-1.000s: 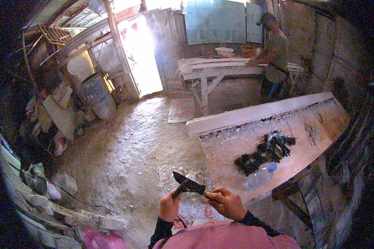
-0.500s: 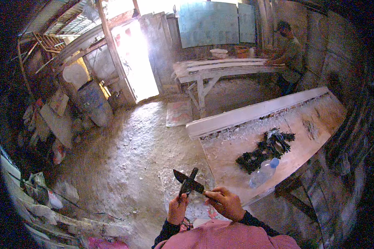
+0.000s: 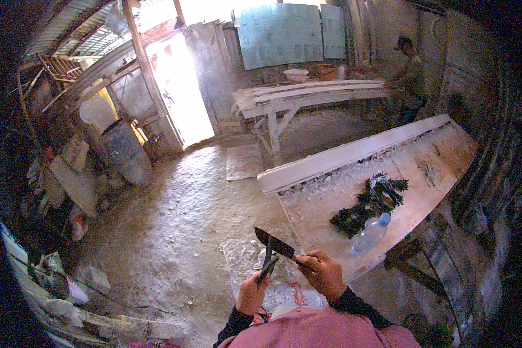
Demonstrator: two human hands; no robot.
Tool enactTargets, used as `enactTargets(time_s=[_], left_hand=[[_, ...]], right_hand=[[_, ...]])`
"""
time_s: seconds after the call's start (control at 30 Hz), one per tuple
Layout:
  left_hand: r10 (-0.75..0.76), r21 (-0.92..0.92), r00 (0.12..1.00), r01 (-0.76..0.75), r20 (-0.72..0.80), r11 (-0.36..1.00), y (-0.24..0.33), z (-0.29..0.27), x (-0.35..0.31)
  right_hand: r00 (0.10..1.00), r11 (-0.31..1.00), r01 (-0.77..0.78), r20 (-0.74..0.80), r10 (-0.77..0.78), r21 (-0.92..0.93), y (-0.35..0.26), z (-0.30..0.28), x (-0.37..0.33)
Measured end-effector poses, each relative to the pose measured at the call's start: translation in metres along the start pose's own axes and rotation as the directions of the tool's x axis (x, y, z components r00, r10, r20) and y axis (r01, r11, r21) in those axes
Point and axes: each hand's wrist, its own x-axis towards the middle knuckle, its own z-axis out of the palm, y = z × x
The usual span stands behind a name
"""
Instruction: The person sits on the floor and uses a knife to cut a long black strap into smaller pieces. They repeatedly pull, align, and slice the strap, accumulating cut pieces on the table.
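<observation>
My right hand (image 3: 325,272) is closed around the handle of a broad dark-bladed knife (image 3: 274,242). The blade points up and to the left, away from my body. Closed lower left of it, my left hand (image 3: 252,293) grips a dark narrow piece (image 3: 267,269) whose kind I cannot make out; it sticks up toward the blade. Part of that piece passes behind or against the knife, and I cannot tell whether they touch. To the right, a tangled heap of black strands (image 3: 368,206) lies on a wooden worktable (image 3: 414,194), beside a clear plastic bottle (image 3: 370,235) with a blue cap.
A long pale moulding (image 3: 354,153) runs along the worktable's far edge. Farther back, a co-worker (image 3: 410,75) stands at a long white bench (image 3: 307,98). At left are a blue drum (image 3: 126,149) and leaning boards (image 3: 74,182). A bright doorway (image 3: 182,93) opens behind the rough floor.
The knife has shifted slightly right and up with my right hand. The dark piece in my left hand crosses the blade less and sits lower. The co-worker stands more upright.
</observation>
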Motion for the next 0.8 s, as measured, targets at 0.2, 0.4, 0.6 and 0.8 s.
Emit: enactTargets(time_s=[0.2,0.4,0.6,0.8], left_hand=[[0.228,-0.075,0.950,-0.217,0.211,0.973,-0.006,0.019,-0.010],[-0.227,-0.105,0.973,0.231,0.053,0.967,-0.014,0.003,-0.009],[-0.035,-0.607,0.986,0.129,0.164,0.784,-0.022,0.005,0.004],[0.065,-0.628,0.965,0.114,0.255,0.770,-0.005,0.021,0.006]], right_hand=[[0.961,0.981,-0.174,-0.205,0.188,0.083,0.039,0.005,0.021],[0.979,0.979,-0.203,0.003,0.203,0.023,0.082,0.001,0.026],[0.943,0.927,-0.324,0.015,0.333,-0.190,0.127,0.052,0.006],[0.890,0.831,-0.352,0.121,0.439,-0.430,0.170,0.082,-0.035]])
